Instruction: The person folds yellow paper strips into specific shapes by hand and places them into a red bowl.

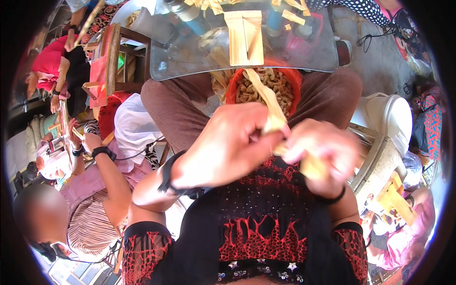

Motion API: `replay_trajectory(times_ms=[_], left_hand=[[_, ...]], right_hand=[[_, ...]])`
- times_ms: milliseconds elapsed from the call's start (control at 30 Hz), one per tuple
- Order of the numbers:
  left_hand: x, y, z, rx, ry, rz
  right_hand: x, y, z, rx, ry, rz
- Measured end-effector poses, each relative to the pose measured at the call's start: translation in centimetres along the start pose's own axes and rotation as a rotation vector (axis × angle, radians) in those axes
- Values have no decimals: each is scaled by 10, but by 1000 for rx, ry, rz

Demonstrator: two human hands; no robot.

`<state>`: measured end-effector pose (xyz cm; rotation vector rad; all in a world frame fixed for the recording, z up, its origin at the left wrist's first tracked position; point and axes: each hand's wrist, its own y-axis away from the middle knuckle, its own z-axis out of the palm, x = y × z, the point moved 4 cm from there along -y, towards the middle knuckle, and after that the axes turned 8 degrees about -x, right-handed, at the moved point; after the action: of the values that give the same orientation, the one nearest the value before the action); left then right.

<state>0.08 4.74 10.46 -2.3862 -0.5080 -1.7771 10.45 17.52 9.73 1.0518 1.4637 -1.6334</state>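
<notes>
My left hand [228,145] and my right hand [323,154] meet close to my chest, both closed on a pale tan fibre strip [263,92]. The strip runs from my fingers up over a red bowl [231,90] on my lap. The bowl is full of small tan knotted pieces [280,88]. My right hand also encloses a yellowish bundle [311,166] of the same material; the hand is blurred.
A glass-topped table [185,52] stands beyond my knees with a stack of tan strips [244,38] and bottles on it. A person [95,190] sits close on my left, others further left. A white bucket [389,116] and wooden frames [394,197] are on my right.
</notes>
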Motion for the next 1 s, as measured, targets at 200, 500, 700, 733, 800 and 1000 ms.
replay_trajectory(times_ms=[200, 500, 700, 733, 800, 1000], left_hand=[[107, 26, -4, -108, -705, 444], [55, 31, -16, 331, -616, 139], [31, 24, -13, 464, -509, 242], [24, 25, -14, 489, -524, 235], [14, 23, -11, 480, -543, 328], [-3, 26, -14, 318, -359, 60]], right_hand=[[-35, -30, 8, 30, -142, -129], [22, 1, 13, -103, -190, 338], [39, 0, 15, -170, -370, 460], [43, -3, 14, -190, -356, 487], [53, -2, 14, -117, -425, 518], [68, -1, 16, 7, -502, 434]])
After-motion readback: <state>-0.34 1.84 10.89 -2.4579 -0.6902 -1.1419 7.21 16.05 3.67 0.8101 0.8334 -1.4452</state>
